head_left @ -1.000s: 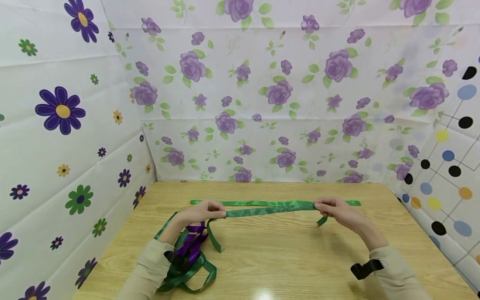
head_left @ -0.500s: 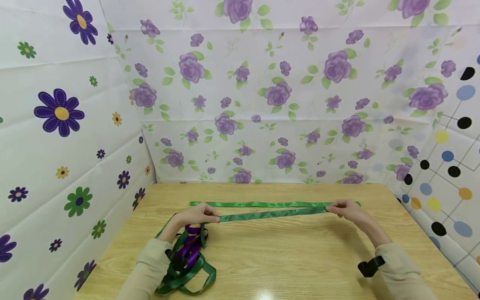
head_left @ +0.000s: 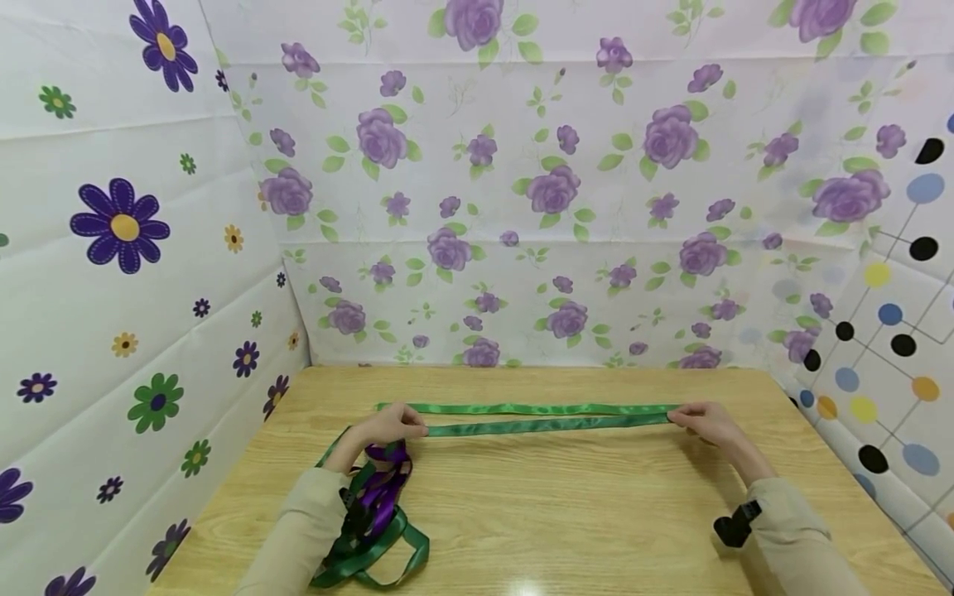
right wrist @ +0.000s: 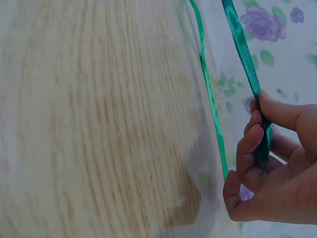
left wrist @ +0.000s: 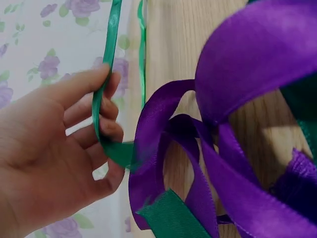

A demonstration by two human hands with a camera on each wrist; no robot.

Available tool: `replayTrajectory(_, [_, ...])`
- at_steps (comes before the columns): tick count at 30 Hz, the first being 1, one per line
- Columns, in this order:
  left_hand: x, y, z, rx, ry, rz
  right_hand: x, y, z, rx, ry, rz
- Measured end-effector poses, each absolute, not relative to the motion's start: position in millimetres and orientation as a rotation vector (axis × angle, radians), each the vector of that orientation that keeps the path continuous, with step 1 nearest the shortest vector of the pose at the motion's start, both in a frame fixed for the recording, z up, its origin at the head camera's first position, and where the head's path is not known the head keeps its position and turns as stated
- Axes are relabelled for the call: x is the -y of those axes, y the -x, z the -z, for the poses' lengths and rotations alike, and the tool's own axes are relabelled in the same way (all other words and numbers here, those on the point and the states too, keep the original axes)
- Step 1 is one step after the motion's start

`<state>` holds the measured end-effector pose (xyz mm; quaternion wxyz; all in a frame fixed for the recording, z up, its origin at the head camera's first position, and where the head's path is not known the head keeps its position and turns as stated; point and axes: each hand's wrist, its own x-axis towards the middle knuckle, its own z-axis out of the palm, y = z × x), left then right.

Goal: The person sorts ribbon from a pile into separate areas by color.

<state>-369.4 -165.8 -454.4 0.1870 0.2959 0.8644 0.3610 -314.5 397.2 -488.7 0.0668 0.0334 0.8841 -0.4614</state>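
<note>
A dark green ribbon stretches nearly straight between both hands above the table. My left hand pinches it between thumb and fingers; in the left wrist view a short tail of the ribbon hangs past the fingers. On the other side my right hand pinches the ribbon close to its frayed end, which shows inside the palm in the right wrist view. Just behind, a brighter green ribbon lies lengthwise on the table. Below my left hand sits a tangled pile of purple ribbon and dark green ribbon.
The wooden table meets a floral cloth hung at its back. A daisy-print cloth covers the left side, a dotted one the right. Each sleeve has a black wrist camera near it, such as the right one.
My hands have moved farther apart, the right one to the right and the left one slightly left. The span of dark green ribbon between them is longer, and its hanging right tail no longer shows.
</note>
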Motion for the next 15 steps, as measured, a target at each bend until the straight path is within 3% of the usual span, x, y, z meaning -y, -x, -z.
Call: replayTrajectory(15, [161,383,481,-2.916,-0.358,-0.992,-410,331,503,-2.616,-0.334,1.522])
